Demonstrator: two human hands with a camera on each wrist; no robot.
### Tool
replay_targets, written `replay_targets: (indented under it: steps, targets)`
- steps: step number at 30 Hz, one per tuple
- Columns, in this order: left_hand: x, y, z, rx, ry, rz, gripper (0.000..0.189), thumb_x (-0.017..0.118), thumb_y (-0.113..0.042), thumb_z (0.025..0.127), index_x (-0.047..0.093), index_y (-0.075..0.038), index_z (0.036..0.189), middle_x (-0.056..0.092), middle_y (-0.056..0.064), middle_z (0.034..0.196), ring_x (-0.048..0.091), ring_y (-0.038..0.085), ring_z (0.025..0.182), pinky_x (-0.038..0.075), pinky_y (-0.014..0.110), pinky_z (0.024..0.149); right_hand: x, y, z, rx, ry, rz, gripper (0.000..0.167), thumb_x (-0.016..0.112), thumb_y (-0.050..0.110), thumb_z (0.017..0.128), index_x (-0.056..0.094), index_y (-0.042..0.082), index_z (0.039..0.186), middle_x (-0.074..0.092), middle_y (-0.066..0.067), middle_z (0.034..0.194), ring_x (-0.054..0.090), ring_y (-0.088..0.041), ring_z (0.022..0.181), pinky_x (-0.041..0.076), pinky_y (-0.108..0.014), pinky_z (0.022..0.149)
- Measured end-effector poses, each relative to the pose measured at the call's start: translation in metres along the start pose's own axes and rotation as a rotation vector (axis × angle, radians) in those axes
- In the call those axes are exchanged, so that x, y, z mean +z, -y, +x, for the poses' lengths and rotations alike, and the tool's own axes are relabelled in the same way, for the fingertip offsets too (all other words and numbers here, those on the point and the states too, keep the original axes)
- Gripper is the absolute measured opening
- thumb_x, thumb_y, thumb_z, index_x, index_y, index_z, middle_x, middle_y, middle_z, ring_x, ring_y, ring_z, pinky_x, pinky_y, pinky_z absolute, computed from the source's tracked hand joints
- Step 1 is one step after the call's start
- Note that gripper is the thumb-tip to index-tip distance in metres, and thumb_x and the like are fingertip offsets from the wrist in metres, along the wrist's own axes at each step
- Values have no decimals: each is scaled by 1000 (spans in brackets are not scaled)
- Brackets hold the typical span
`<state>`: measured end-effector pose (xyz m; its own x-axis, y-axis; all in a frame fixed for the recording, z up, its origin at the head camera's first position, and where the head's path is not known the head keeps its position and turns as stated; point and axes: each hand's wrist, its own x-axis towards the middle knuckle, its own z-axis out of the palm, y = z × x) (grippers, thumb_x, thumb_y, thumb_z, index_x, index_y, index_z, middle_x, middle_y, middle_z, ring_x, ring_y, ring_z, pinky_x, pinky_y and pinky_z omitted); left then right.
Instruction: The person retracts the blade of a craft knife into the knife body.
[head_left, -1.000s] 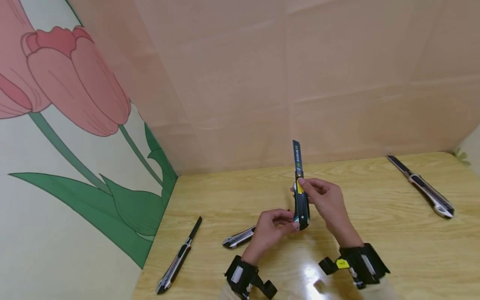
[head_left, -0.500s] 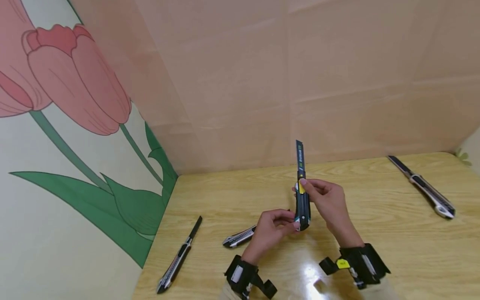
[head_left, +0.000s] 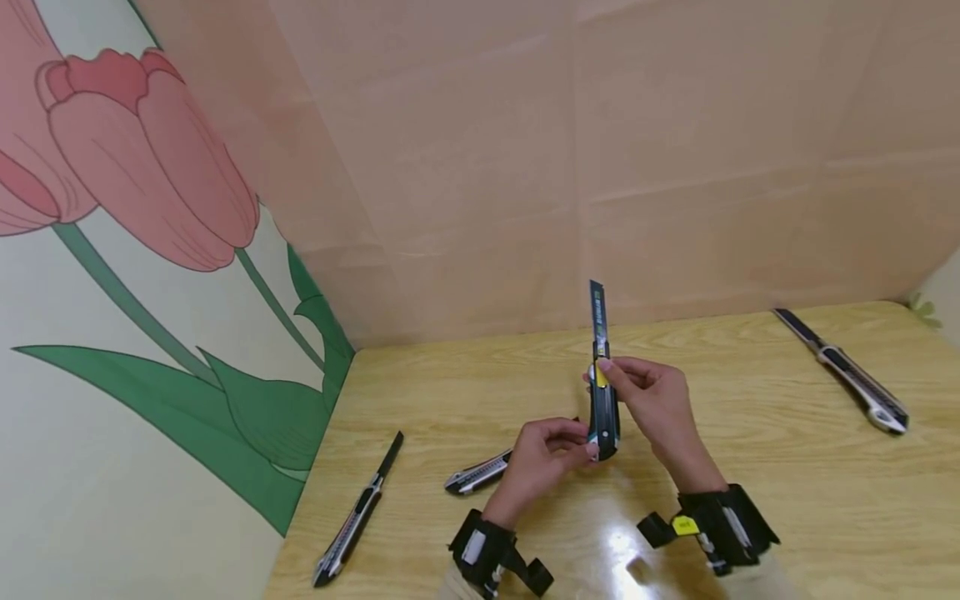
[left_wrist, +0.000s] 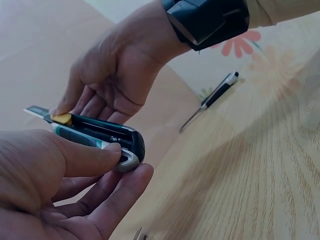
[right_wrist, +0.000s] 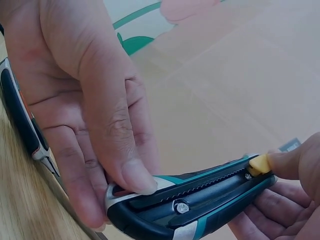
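A dark utility knife (head_left: 604,417) with teal trim stands nearly upright above the table, its long printed blade (head_left: 597,308) out and pointing away. My left hand (head_left: 542,462) pinches the butt end between thumb and fingers. Higher on the handle, my right hand (head_left: 658,408) grips the knife, the thumb pressing the yellow slider (right_wrist: 259,164). The left wrist view shows the same slider (left_wrist: 61,119) near the blade end. Partly hidden behind my left hand, a silver-and-black utility knife (head_left: 477,476) lies on the table.
Two more silver-and-black utility knives lie with blades out: one knife (head_left: 349,533) at the left edge, another knife (head_left: 862,387) at the far right. The wooden table (head_left: 750,433) meets a pinkish covered wall (head_left: 465,167) behind. A tulip-painted wall (head_left: 135,433) borders the left.
The held knife has straightened very slightly, its blade tip shifting a little to the right. Both hands keep their hold, and the other knives lie where they were.
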<state>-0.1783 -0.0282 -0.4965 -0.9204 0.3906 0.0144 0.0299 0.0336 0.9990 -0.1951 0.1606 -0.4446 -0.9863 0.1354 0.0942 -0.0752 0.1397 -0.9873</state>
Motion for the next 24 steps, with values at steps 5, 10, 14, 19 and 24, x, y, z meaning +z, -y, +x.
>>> replay_targets:
  steps: [5, 10, 14, 19, 24]
  targets:
    - [-1, 0, 0, 9, 5, -7, 18, 78, -5, 89, 75, -5, 107, 74, 1, 99, 72, 13, 86, 60, 26, 76, 0, 0, 1, -1, 10, 28, 54, 66, 46, 98, 69, 0, 126, 77, -8, 104, 75, -14, 91, 56, -19, 80]
    - [-2, 0, 1, 22, -7, 12, 19, 79, -5, 88, 75, -6, 107, 74, 0, 100, 71, 12, 87, 59, 25, 78, 1, -2, 1, -6, 41, 88, 53, 64, 46, 99, 69, -1, 122, 78, -6, 103, 75, -19, 91, 59, -25, 80]
    - [-2, 1, 1, 37, -13, 34, 19, 79, -5, 88, 75, -6, 107, 74, 1, 101, 72, 14, 89, 59, 25, 78, 0, -1, 1, -4, 53, 110, 52, 64, 46, 99, 71, 0, 121, 78, -5, 104, 74, -20, 90, 59, -28, 81]
    - [-2, 1, 0, 33, -16, 37, 19, 79, -5, 88, 75, -6, 107, 74, 2, 102, 71, 15, 90, 59, 24, 79, -2, -1, 1, 35, 51, 131, 54, 66, 46, 97, 70, -1, 124, 78, -6, 105, 74, -21, 95, 58, -25, 85]
    - [-1, 1, 0, 15, -17, 52, 18, 79, -7, 89, 76, -6, 107, 74, 0, 101, 71, 12, 89, 58, 23, 79, -2, -1, 1, 64, 50, 110, 58, 67, 48, 96, 69, -2, 126, 78, -5, 105, 74, -19, 97, 58, -23, 83]
